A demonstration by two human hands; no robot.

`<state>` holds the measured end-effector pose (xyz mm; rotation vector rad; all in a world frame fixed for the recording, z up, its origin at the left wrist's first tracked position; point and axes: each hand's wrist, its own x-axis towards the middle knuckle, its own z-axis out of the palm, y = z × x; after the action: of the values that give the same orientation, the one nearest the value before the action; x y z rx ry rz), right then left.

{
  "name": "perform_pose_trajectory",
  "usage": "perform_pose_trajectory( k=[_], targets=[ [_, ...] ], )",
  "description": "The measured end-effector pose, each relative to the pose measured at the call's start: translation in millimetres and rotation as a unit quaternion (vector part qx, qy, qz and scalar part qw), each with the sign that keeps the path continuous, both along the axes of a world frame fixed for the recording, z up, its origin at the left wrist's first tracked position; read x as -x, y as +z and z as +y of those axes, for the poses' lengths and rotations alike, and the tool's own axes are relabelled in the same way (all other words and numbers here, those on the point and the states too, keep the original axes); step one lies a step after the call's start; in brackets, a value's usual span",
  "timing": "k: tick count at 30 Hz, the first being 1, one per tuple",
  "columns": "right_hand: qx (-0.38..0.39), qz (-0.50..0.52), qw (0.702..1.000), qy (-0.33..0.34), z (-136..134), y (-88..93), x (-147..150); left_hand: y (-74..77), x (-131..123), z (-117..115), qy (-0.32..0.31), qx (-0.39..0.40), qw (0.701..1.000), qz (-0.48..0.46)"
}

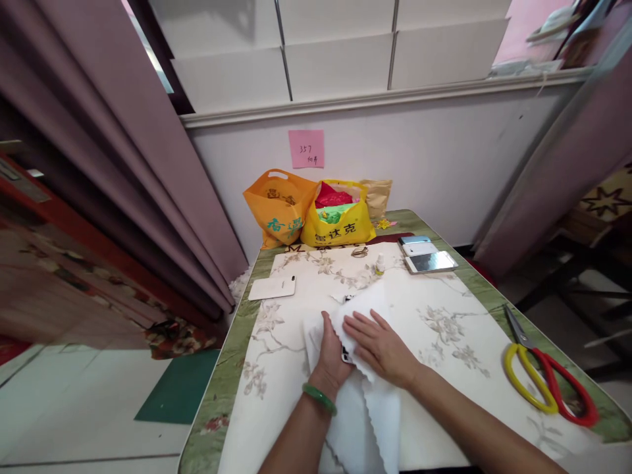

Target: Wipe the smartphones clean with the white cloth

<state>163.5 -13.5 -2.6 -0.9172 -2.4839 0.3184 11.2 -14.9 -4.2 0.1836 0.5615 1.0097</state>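
Observation:
A white cloth (365, 303) with a scalloped edge drapes over a flat black-and-white patterned object (347, 355); only small parts of this object show, so its kind is unclear. From the left side, my left hand (332, 359), with a green bangle (318, 399) at the wrist, holds the object. On top, my right hand (380, 345) presses the cloth against it, its fingers bent slightly over the fabric. More white cloth (353, 421) hangs below both hands. A small white bottle (380, 264) stands just beyond them.
A white phone (272, 288) lies left on the floral table cover (274, 362). Several phones, one silver (431, 262), lie right. Large scissors (543, 375) rest at the right edge. An orange bag (279, 204) and a yellow bag (340, 227) stand at the back.

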Motion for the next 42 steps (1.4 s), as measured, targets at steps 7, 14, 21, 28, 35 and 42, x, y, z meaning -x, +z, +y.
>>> perform_pose_trajectory(
  k=[7, 14, 21, 28, 35, 42],
  targets=[
    [0.04, 0.298, 0.932, -0.201, 26, -13.1, 25, 5.7, -8, -9, 0.052, -0.052, 0.992, 0.099],
    [0.245, 0.576, 0.74, -0.247, 36, -26.0, 22, 7.2, -15, -15, 0.129, -0.106, 0.956, 0.242],
    [0.367, 0.633, 0.651, -0.201, 37, -20.4, 8, 24.5, -20, -7, 0.148, -0.167, 0.902, 0.371],
    [0.432, 0.654, 0.586, -0.207, 42, -8.4, 1, 31.4, -31, 12, 0.038, -0.226, 0.816, 0.531],
    [0.421, 0.652, 0.581, -0.243, 46, -7.2, -4, 41.7, -44, 33, 0.009, -0.277, 0.72, 0.636],
    [0.368, 0.583, 0.684, -0.24, 45, -15.6, 1, 43.6, -55, 52, 0.152, -0.238, 0.672, 0.685]
  ],
)
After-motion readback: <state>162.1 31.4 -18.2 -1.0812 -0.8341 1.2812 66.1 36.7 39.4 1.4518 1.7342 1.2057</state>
